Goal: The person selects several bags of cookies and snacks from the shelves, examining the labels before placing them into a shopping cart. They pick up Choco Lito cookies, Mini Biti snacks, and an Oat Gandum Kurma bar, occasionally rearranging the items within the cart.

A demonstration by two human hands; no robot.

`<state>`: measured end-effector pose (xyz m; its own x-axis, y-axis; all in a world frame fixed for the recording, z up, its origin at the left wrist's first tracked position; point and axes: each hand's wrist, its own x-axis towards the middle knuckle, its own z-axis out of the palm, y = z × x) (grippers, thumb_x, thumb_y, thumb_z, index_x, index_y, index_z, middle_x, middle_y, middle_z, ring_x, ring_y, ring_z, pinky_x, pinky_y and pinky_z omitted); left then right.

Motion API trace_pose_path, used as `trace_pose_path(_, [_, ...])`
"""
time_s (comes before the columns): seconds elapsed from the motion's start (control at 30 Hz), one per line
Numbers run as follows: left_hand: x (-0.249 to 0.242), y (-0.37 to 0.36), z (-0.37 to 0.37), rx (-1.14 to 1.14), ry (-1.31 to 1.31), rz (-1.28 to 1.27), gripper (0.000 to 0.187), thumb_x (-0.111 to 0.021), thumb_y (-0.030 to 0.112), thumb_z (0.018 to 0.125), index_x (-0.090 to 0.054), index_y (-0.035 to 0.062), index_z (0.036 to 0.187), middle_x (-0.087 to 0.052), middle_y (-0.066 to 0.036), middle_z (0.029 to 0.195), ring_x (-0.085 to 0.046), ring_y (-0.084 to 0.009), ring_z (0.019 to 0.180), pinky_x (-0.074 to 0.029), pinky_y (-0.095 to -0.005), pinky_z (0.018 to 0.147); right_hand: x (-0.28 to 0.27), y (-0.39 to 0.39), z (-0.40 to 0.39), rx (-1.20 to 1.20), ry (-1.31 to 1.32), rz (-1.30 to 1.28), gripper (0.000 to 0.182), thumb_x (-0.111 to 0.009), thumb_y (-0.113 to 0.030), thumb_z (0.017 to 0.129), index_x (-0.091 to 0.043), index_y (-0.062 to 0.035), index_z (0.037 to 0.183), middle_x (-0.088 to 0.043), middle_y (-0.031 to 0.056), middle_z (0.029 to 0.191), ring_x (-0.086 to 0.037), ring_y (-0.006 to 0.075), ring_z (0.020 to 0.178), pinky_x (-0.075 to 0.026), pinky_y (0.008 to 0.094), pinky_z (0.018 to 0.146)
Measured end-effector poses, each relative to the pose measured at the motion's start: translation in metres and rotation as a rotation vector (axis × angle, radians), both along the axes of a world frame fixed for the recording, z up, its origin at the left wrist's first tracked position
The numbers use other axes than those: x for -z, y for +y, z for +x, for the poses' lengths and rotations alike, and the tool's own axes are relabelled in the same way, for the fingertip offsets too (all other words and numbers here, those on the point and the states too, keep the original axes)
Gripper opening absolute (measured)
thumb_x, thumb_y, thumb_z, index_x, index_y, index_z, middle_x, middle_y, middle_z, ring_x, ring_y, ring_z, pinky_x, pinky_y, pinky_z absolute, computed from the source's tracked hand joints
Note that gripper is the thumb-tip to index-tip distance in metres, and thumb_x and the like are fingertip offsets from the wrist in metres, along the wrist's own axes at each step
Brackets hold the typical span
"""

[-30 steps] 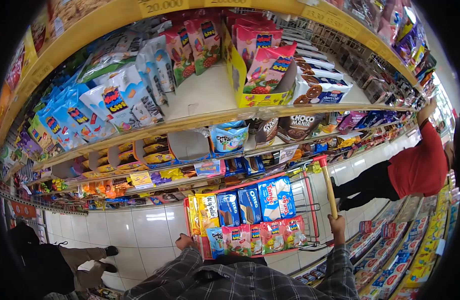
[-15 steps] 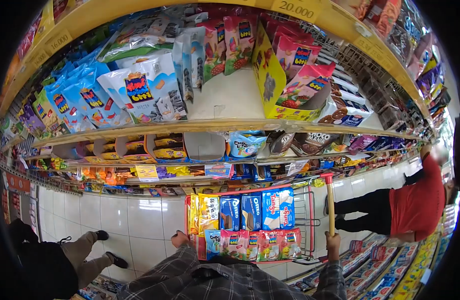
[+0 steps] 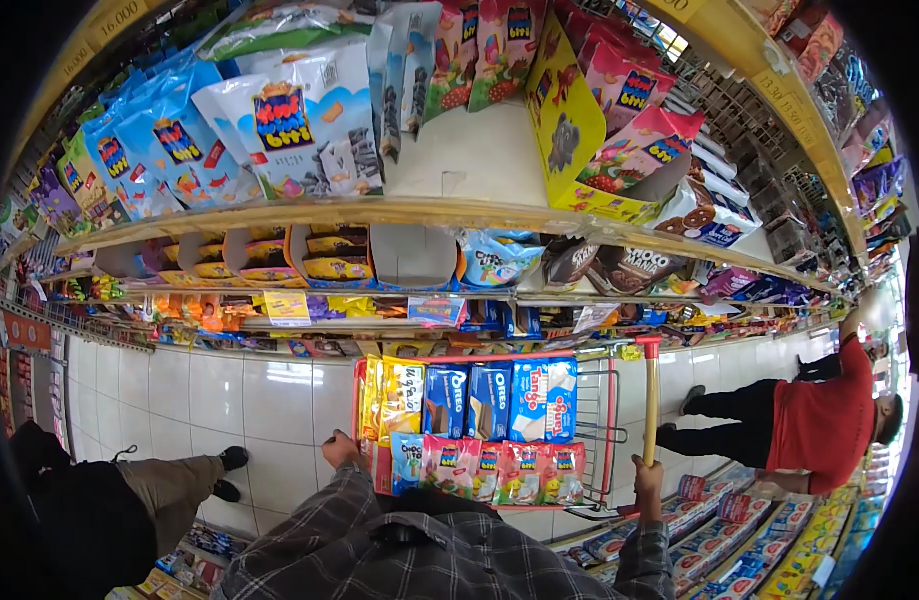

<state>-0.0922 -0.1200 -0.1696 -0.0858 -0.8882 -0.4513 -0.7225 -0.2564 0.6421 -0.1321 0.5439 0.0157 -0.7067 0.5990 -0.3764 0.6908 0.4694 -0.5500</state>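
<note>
While both hands grasp it, the red trolley (image 3: 609, 420) sits lower centre. Left hand (image 3: 339, 450) grips its left edge; right hand (image 3: 647, 478) clenches the yellow handle (image 3: 651, 400), which runs vertically up the frame.

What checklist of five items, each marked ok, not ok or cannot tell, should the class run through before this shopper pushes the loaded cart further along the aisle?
1. Right hand grips the yellow cart handle: ok.
2. Left hand is on the red shopping cart at its near left corner: ok, though the grip itself is hidden.
3. Load is settled: ok; Oreo packs and the Tango pack stand upright in rows.
4. Right side is free: not ok; a person in a red shirt leans at the shelves beside the cart.
5. Left side is free: not ok; a person in khaki trousers stands close by.
</note>
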Motion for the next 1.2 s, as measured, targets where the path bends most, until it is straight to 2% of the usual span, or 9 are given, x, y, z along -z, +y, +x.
trace_pose_path(0.13, [-0.03,0.0,-0.006,-0.007,0.077,-0.02,0.041,-0.058,0.025,0.083,-0.065,-0.015,0.086,-0.068,-0.029,0.086,-0.066,-0.0398,0.076,-0.049,-0.0468,0.074,-0.012,-0.019,0.003,0.062,-0.037,-0.113,0.033,-0.074,-0.026,0.08,-0.049,-0.0086,0.068,-0.042,-0.003,0.05,-0.04,0.0097,0.036,-0.033,0.03,0.033])
trace_pose_path(0.27, [-0.015,-0.021,-0.005,0.077,0.01,-0.121,0.043,-0.056,0.026,0.083,-0.063,-0.0161,0.08,-0.067,-0.028,0.079,-0.064,-0.0382,0.071,-0.047,-0.0473,0.072,-0.016,-0.035,0.007,0.085,-0.062,-0.195,0.033,-0.074,-0.026,0.081,-0.049,-0.0092,0.068,-0.041,-0.0032,0.049,-0.039,0.0101,0.035,-0.032,0.0302,0.033])
trace_pose_path(0.37, [0.005,-0.043,-0.004,0.012,0.083,0.01,0.042,-0.054,0.025,0.083,-0.064,-0.0163,0.08,-0.067,-0.029,0.078,-0.065,-0.0391,0.071,-0.047,-0.047,0.072,-0.021,-0.046,0.003,0.085,-0.08,-0.227,0.034,-0.074,-0.027,0.081,-0.049,-0.0095,0.067,-0.041,-0.0031,0.049,-0.039,0.0106,0.035,-0.033,0.0306,0.033])
trace_pose_path(0.6, [-0.036,-0.047,-0.015,0.087,-0.05,-0.097,0.045,-0.054,0.026,0.083,-0.064,-0.0171,0.087,-0.069,-0.029,0.089,-0.066,-0.0403,0.08,-0.048,-0.0472,0.078,-0.024,-0.065,0.009,0.073,-0.113,-0.244,0.036,-0.076,-0.031,0.079,-0.055,-0.0034,0.069,-0.047,0.0014,0.049,-0.044,0.0144,0.035,-0.036,0.0318,0.034])
trace_pose_path(0.7, [-0.011,-0.065,-0.01,0.118,-0.046,-0.06,0.046,-0.055,0.027,0.083,-0.064,-0.0172,0.092,-0.068,-0.03,0.094,-0.067,-0.0416,0.084,-0.048,-0.0477,0.079,-0.028,-0.07,0.008,0.06,-0.088,-0.262,0.038,-0.076,-0.032,0.079,-0.055,-0.0025,0.068,-0.046,0.0017,0.049,-0.044,0.0148,0.035,-0.036,0.0319,0.034])
trace_pose_path(0.77, [-0.025,-0.061,-0.009,0.193,-0.087,-0.078,0.047,-0.055,0.028,0.083,-0.065,-0.017,0.093,-0.068,-0.031,0.094,-0.067,-0.0414,0.085,-0.048,-0.0475,0.08,-0.03,-0.071,0.009,0.067,-0.098,-0.273,0.038,-0.077,-0.031,0.077,-0.054,-0.0022,0.067,-0.046,0.0015,0.05,-0.044,0.0146,0.036,-0.035,0.0328,0.035])
trace_pose_path(1.0, [0.008,-0.074,-0.007,0.171,-0.22,-0.18,0.05,-0.054,0.034,0.081,-0.066,-0.0138,0.087,-0.068,-0.031,0.089,-0.067,-0.0446,0.085,-0.05,-0.0502,0.077,-0.032,-0.07,0.006,0.038,-0.135,-0.23,0.042,-0.079,-0.032,0.075,-0.05,-0.0031,0.064,-0.046,0.004,0.049,-0.046,0.0173,0.036,-0.038,0.0341,0.034])
trace_pose_path(1.1, [0.001,-0.072,-0.004,0.125,-0.079,-0.091,0.05,-0.055,0.034,0.08,-0.066,-0.0141,0.088,-0.068,-0.03,0.089,-0.067,-0.0437,0.085,-0.051,-0.0498,0.077,-0.027,-0.069,0.008,0.043,-0.136,-0.275,0.041,-0.079,-0.031,0.074,-0.051,-0.0027,0.065,-0.047,0.0049,0.05,-0.047,0.0179,0.036,-0.038,0.0341,0.034])
trace_pose_path(1.2, [0.002,-0.08,-0.005,0.126,-0.104,-0.12,0.05,-0.055,0.035,0.081,-0.065,-0.0138,0.089,-0.069,-0.03,0.091,-0.067,-0.0431,0.085,-0.051,-0.0494,0.076,-0.025,-0.074,0.01,0.034,-0.119,-0.284,0.042,-0.08,-0.032,0.075,-0.053,-0.0017,0.064,-0.049,0.0055,0.05,-0.048,0.0182,0.036,-0.039,0.0345,0.034])
